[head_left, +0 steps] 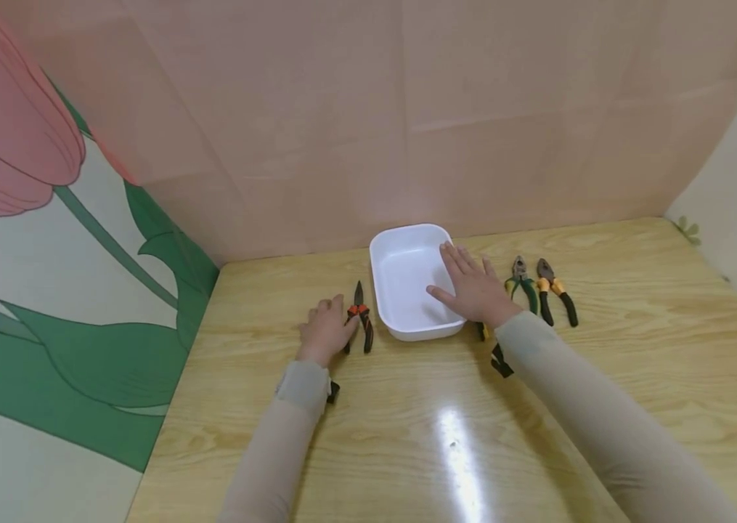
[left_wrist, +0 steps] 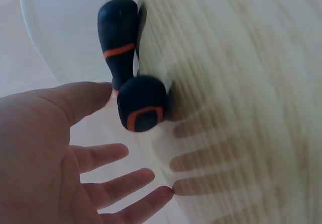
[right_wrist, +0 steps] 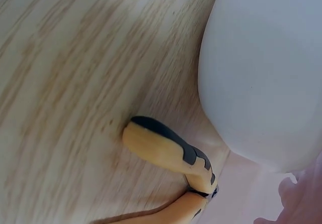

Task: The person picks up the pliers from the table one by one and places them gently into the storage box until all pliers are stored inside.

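Two bare hands reach forward over a wood-grain surface (head_left: 407, 450), each coming from a long beige sleeve. The left hand (head_left: 327, 333) is just beside the orange-and-black pliers (head_left: 363, 310), on their left side; its fingers are spread and grip nothing, and in the left wrist view the thumb tip meets the outline of a handle, though I cannot tell whether it touches. These pliers lie left of the white tray (head_left: 404, 290), their pointed nose turned away from the person and their handles toward them.

The right hand (head_left: 473, 288) is over the tray's right side, palm down, its fingers straight and its thumb held well out over the inside; whether it presses on the rim I cannot tell. Close by the tray's outer wall, partly hidden beneath that hand in the head view, are the yellow-and-black handles (right_wrist: 161, 148) of another tool.

Farther right, the green-handled pliers (head_left: 521, 277) lie near the orange-topped pliers (head_left: 558, 285), both with their heads facing the pinkish-tan sheet (head_left: 342, 131) behind. A panel with a big pink tulip (head_left: 9, 109) stands at the left.
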Demonstrator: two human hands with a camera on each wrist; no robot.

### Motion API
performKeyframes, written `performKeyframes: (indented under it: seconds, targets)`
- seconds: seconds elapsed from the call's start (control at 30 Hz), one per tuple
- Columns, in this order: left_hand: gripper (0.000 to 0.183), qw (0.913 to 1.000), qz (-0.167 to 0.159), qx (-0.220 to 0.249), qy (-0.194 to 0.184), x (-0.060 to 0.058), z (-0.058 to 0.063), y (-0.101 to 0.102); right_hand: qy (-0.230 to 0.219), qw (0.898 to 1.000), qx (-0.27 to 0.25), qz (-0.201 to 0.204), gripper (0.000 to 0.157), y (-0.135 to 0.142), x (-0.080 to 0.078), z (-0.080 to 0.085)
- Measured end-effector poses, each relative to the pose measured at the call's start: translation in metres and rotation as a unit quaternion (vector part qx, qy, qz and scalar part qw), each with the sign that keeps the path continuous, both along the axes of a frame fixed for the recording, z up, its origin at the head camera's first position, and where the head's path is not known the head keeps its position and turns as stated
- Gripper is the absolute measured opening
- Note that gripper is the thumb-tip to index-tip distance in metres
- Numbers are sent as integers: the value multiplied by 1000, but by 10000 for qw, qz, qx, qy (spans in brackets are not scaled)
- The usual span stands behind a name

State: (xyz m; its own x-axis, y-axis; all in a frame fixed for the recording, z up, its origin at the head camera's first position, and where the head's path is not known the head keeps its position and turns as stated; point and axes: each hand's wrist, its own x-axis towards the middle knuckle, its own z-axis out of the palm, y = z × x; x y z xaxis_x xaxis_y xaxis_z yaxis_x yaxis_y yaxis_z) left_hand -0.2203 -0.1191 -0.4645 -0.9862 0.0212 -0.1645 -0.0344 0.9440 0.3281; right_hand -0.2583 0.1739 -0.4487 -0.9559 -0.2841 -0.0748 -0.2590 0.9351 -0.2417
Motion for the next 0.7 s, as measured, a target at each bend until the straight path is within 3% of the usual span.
performKeyframes:
  seconds: [0.33, 0.7]
  targets:
    - [63, 9999, 27, -92, 53, 1, -1, 10, -414, 9989, -120, -171, 105, 0, -1, 2]
    - [54, 9999, -69, -1, 108, 1, -2, 14, -492, 9980, -325, -215, 91, 0, -3, 0]
